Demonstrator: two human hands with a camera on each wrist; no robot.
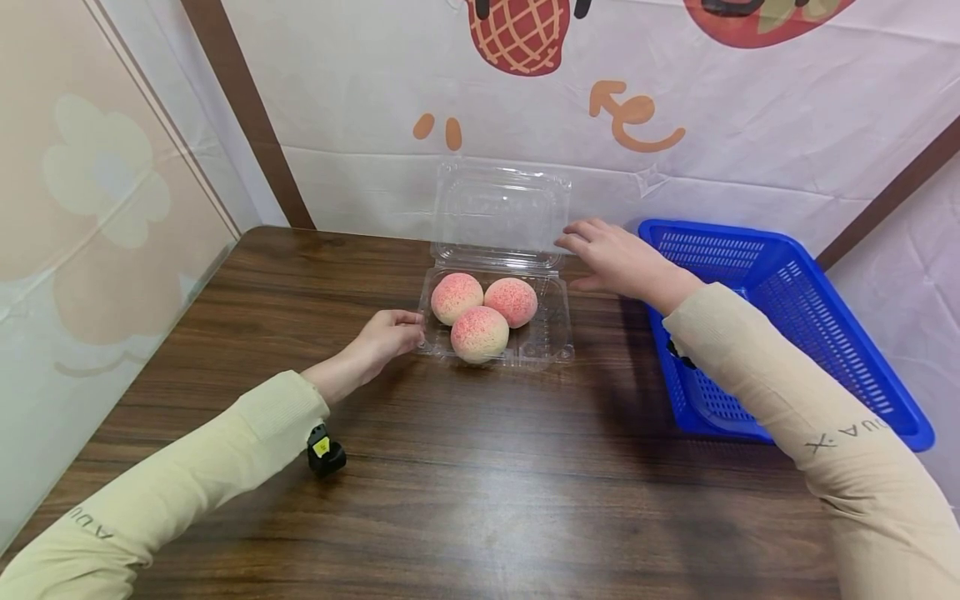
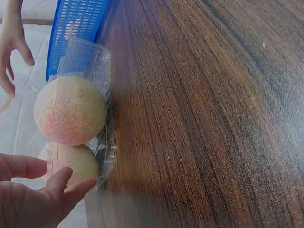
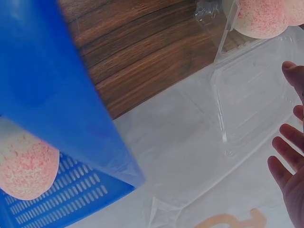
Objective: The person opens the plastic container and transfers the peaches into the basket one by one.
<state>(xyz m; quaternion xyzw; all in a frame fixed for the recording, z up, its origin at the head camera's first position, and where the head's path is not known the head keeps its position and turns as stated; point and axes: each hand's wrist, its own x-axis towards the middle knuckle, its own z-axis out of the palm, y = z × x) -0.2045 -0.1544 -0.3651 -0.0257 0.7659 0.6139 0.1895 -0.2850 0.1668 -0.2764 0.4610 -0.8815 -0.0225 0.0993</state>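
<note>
A clear plastic clamshell box rests on the table with its hinged lid standing up against the backdrop. Inside sit three round, cream-coloured balls with pink speckles, peach-like: one at the front, one at back left, one at back right. My left hand is at the box's left side, thumb and fingers pinching its rim; the left wrist view shows the fingertips over the wall. By the lid's right edge, my right hand holds nothing, its fingers spread.
A blue perforated basket stands right of the box, under my right forearm. Another pink-speckled ball lies in it, seen in the right wrist view. Behind the wooden table hangs a printed cloth backdrop.
</note>
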